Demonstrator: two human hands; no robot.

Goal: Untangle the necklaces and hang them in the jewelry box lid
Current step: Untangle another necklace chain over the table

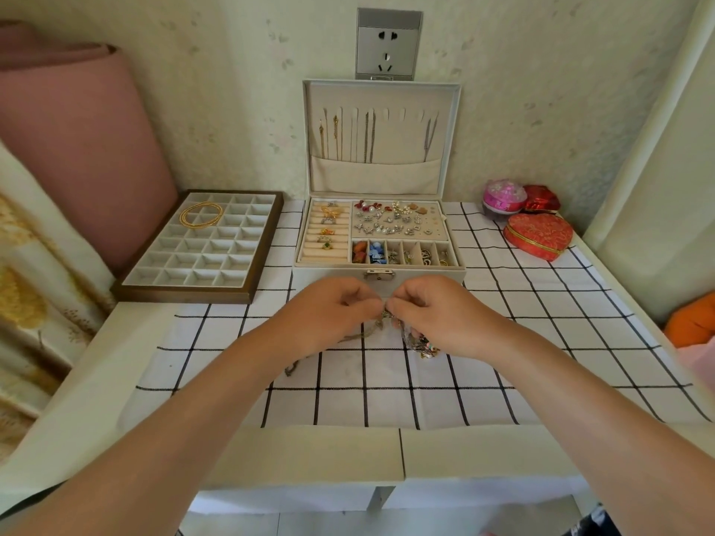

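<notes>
In the head view, your left hand [329, 315] and right hand [437, 315] meet just in front of the jewelry box [379, 280], knuckles up. The fingers [371, 303] of your left hand are curled, and their tips pinch one strand of the necklaces [419, 344]. The fingers of your right hand pinch the same knot from the other side.

The tangled bunch lies on the checked cloth [387, 400], under and at 6 o'clock of your right hand, partly hidden by it. One loose chain [350, 336] runs out from the pinch. Its long axis points toward 8 o'clock, it passes behind your left wrist, and its free end rests on the cloth beside your left forearm.

At 12 o'clock of your hands the lid [381, 90] stands upright against the wall. Several hung chains [367, 137] drop straight down from its hooks into the pocket.

At 10 o'clock a compartment tray [201, 288] sits on the tabletop [96, 381] and holds a coiled gold necklace [201, 214]. At 2 o'clock is a red heart-shaped box [537, 236].
</notes>
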